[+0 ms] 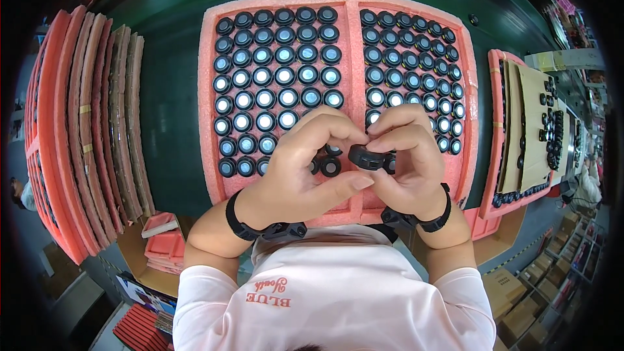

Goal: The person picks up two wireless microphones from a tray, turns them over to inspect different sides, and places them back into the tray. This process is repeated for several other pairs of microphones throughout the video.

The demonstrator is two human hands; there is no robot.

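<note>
Between my two hands, above the middle divider of a pink foam tray (353, 39), a small black round part with a ringed rim (366, 156) is held tilted on its edge. My right hand (411, 159) pinches it from the right with bent fingers and thumb. From the other side my left hand (300, 166) closes on it, fingertips at its upper edge and thumb below. Rows of similar black round parts with pale, shiny centres (264, 98) fill both halves of the tray. My hands and forearms hide some of the lower rows.
The tray lies on a dark green surface (172, 91). Upright pink foam trays (84, 130) stand packed at the left. On the right, another pink tray (497, 110) holds cardboard sheets (530, 123) and black parts. One loose black piece (473, 19) lies beyond the tray's far right corner.
</note>
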